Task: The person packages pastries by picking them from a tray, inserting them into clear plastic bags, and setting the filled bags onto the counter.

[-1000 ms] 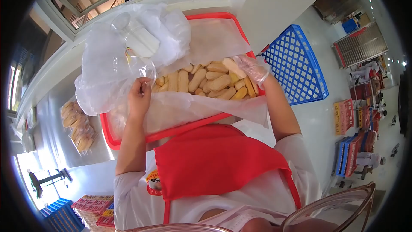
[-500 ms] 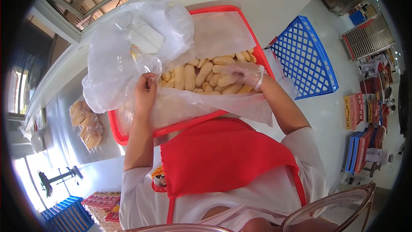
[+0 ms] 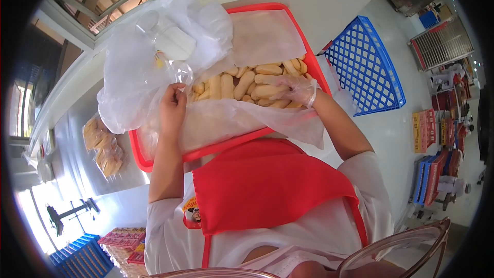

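With the gloved right hand (image 3: 299, 90), reaches into the finger-shaped baked pieces (image 3: 227, 86), fingers extended and curving over a few; cannot tell whether closed on any. With the bare left hand (image 3: 174, 104), pinches the edge of clear plastic (image 3: 181, 72) beside those pieces. Seems to be at a picking step, judging by the reach; calls for light pressure around one piece and a steady edge opposite. Has the pieces between sheets of translucent liner (image 3: 267, 33), inside the red tray (image 3: 315, 67).

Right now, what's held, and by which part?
The left hand seems to pinch a clear plastic bag by its edge; the gloved right hand, an oblong tan biscuit by its right end.
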{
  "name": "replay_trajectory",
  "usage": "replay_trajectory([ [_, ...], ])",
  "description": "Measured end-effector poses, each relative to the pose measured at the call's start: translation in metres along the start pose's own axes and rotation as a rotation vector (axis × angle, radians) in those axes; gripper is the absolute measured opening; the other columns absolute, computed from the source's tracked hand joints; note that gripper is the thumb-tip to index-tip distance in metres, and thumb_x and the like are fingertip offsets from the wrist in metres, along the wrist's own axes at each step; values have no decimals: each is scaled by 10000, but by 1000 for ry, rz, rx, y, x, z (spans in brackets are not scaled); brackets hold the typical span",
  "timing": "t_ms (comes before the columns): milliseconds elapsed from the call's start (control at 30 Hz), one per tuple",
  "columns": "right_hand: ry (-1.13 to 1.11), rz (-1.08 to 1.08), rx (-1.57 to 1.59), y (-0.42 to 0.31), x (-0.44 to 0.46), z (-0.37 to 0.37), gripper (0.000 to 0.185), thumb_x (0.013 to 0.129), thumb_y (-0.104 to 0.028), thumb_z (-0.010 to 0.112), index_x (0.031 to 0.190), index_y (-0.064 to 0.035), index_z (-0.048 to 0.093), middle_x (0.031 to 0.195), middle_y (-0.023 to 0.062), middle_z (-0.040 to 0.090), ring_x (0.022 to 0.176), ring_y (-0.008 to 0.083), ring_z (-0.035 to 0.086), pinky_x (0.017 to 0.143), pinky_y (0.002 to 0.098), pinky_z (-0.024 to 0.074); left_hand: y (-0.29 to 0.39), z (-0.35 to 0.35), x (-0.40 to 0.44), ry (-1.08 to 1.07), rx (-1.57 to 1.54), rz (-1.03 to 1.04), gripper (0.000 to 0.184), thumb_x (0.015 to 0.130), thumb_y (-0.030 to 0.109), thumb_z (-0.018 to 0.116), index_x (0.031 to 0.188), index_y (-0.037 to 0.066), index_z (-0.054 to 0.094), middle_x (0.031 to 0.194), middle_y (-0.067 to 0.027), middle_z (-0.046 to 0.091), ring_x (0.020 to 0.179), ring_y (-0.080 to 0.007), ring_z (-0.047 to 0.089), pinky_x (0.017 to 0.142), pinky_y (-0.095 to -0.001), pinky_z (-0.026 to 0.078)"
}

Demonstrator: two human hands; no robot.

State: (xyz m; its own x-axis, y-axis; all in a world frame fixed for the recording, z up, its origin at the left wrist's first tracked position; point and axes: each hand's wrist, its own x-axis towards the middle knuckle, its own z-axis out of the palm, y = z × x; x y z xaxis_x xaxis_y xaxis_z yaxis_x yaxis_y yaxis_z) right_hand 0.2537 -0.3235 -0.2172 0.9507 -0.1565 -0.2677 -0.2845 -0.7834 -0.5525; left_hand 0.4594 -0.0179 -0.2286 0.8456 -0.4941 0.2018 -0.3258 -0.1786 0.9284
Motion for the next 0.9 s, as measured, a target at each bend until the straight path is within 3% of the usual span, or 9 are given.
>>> replay_trajectory([
  [167, 25, -234, 49, -13, -8, -3, 341, 698, -36, 600, 1037, -45, 564, 1147, 131, 521, 1078, 280, 481, 890, 329, 405, 2, 2, 0, -37, -5, 7, 175, 777, -15, 514, 936, 39, 561, 602, 39, 361, 545, -47, 358, 499, -200, 312],
  [267, 25, -291, 16, -1, -1, 1, 342, 723, -11, 582, 1062, -49, 574, 1166, 110, 517, 1058, 241, 513, 879, 302, 416, 5, 3, -3, -60, -31, -5, 172, 781, -9, 516, 938, 42, 565, 596, 40, 368, 539, -43, 359, 489, -202, 313],
  [367, 123, -68, 581, -15, 0, 2, 330, 754, 19, 558, 1077, -51, 564, 1144, 84, 528, 1014, 203, 547, 844, 285, 436, 10, 3, -5, -84, 15, -42, 172, 783, -2, 522, 939, 44, 577, 588, 39, 373, 531, -39, 359, 483, -203, 317],
  [467, 22, -32, 1405, -35, 1, 5, 375, 768, 41, 556, 1127, -65, 536, 1119, 62, 536, 979, 183, 562, 801, 278, 453, 5, 10, -7, -99, -11, -68, 188, 786, 4, 526, 957, 44, 592, 572, 38, 381, 521, -38, 361, 479, -203, 323],
  [567, 123, -365, 1400, -111, -6, 19, 445, 730, 81, 577, 1143, -72, 515, 1074, 78, 549, 963, 223, 564, 784, 308, 458, 16, 21, -12, -149, -88, -112, 204, 793, 11, 523, 981, 37, 598, 558, 37, 400, 512, -35, 376, 481, -201, 340],
  [667, 613, -949, 415, -133, 8, 14, 472, 696, 103, 601, 1128, -63, 510, 1049, 104, 549, 951, 264, 567, 778, 322, 459, 41, 25, -18, -170, -214, -168, 185, 821, 49, 511, 982, 16, 596, 565, 32, 457, 514, -35, 435, 492, -200, 382],
  [767, 588, -848, 239, -123, 0, 13, 447, 721, 90, 592, 1127, -77, 507, 997, 123, 558, 904, 308, 550, 779, 344, 442, 50, 26, -18, -223, -354, -258, 164, 839, 89, 506, 950, 13, 599, 574, 25, 486, 514, -47, 458, 492, -205, 396],
  [867, 634, -695, 271, -101, -12, 11, 446, 701, 118, 587, 1105, -59, 520, 1030, 121, 546, 920, 248, 568, 762, 307, 460, 42, 46, -23, -214, -332, -322, 165, 842, 141, 521, 915, 17, 601, 588, -2, 525, 523, -70, 487, 495, -224, 407],
  [900, 619, -588, 503, -96, -15, 12, 455, 709, 108, 583, 1124, -60, 504, 1019, 110, 545, 886, 223, 566, 734, 297, 458, 49, 52, -25, -307, -222, -333, 167, 839, 155, 532, 895, 13, 598, 603, -12, 538, 542, -73, 497, 497, -222, 407],
])
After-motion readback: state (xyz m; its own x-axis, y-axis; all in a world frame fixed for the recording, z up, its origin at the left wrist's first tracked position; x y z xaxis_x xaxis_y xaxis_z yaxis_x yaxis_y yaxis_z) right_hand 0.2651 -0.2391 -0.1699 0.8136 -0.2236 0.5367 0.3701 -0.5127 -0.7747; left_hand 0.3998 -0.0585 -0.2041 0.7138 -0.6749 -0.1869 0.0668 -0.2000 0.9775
